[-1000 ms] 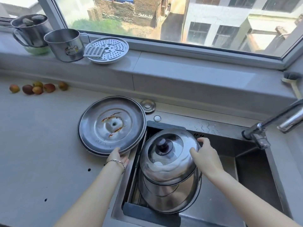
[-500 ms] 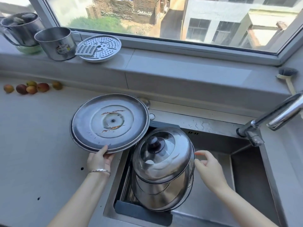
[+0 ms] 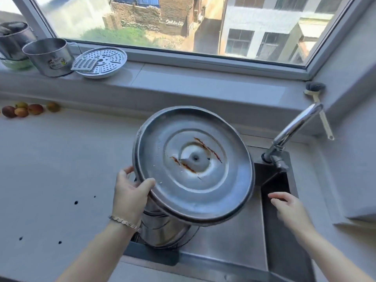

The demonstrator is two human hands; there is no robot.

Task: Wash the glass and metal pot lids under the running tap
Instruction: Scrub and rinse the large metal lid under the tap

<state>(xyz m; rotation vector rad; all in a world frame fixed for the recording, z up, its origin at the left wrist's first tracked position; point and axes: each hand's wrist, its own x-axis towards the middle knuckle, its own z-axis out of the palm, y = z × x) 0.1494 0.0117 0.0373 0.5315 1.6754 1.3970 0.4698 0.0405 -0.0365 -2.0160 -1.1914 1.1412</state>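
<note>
The left hand [image 3: 130,193] grips the near-left rim of the metal lid [image 3: 193,169], with the thumb lying on its upper face and the fingers curled behind the edge. A bracelet [image 3: 124,221] circles that wrist, and the bare forearm runs up from the lower left. The right hand [image 3: 289,208] holds nothing, palm down, fingers loosely straight and pointing left. Its forearm enters from the lower right.

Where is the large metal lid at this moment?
In the head view's centre, the left hand grips the metal lid tilted above the sink, left of the tap.
</note>
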